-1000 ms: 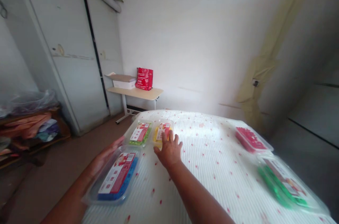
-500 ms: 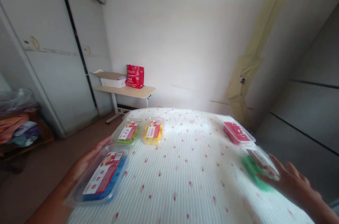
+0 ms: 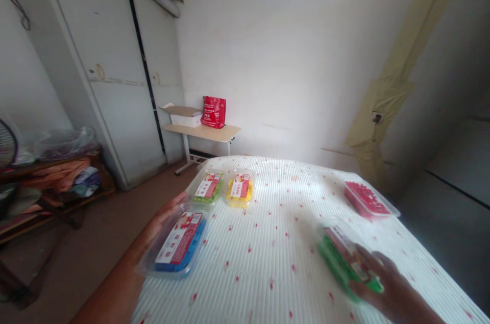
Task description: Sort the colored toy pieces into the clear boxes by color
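Blue pieces fill the clear plastic pack (image 3: 178, 245) at the near left edge of the bed (image 3: 275, 242), under a red and white label. The left hand (image 3: 161, 222) lies along this blue pack's left side with its fingers stretched out flat, touching it rather than curled round it. At the near right, the right hand (image 3: 386, 291) is closed on the near end of the green pack (image 3: 340, 257), which is tilted and blurred just above the white, red-spotted cover. Farther along the left side, a light-green pack (image 3: 209, 186) and a yellow pack (image 3: 240, 188) lie side by side, just beyond the blue one. A red pack (image 3: 367, 200) lies at the far right edge, well apart from them. Beyond the bed, a small desk (image 3: 204, 132) against the wall carries a white box (image 3: 184, 116) and a red bag (image 3: 213, 112).
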`<state>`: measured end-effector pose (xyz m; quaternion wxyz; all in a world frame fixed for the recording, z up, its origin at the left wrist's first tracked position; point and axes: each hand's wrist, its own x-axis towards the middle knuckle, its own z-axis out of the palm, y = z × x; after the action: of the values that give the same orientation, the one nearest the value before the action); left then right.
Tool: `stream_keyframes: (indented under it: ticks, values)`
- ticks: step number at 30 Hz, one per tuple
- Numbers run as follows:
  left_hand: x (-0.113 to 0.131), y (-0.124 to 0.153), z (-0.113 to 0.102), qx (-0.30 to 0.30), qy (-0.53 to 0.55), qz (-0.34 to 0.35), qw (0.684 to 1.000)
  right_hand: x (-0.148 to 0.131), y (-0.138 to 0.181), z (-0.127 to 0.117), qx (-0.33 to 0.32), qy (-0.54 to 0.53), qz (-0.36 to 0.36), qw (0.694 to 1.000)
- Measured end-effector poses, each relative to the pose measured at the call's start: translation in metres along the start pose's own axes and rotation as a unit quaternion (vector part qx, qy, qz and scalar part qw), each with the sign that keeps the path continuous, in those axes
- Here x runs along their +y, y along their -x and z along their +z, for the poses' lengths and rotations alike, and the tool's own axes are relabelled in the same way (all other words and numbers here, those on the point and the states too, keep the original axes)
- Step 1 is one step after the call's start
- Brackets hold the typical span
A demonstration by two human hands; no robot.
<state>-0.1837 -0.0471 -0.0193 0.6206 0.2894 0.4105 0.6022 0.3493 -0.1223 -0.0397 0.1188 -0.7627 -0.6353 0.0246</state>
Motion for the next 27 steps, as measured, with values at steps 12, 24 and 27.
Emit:
stream_keyframes:
  ticks: [12,24,27]
  values:
    - [0.002,-0.002,-0.002,-0.011,0.001,0.021,1.000,-0.249,0.038,-0.012,-0.169,-0.064,-0.135,0.974]
    - [-0.003,-0.004,-0.010,-0.029,-0.014,0.004,0.999,-0.285,0.041,0.000,-0.161,-0.131,-0.193,0.959]
    - [-0.003,-0.002,-0.012,-0.020,-0.010,0.004,1.000,-0.263,0.023,-0.002,-0.112,-0.158,-0.224,0.955]
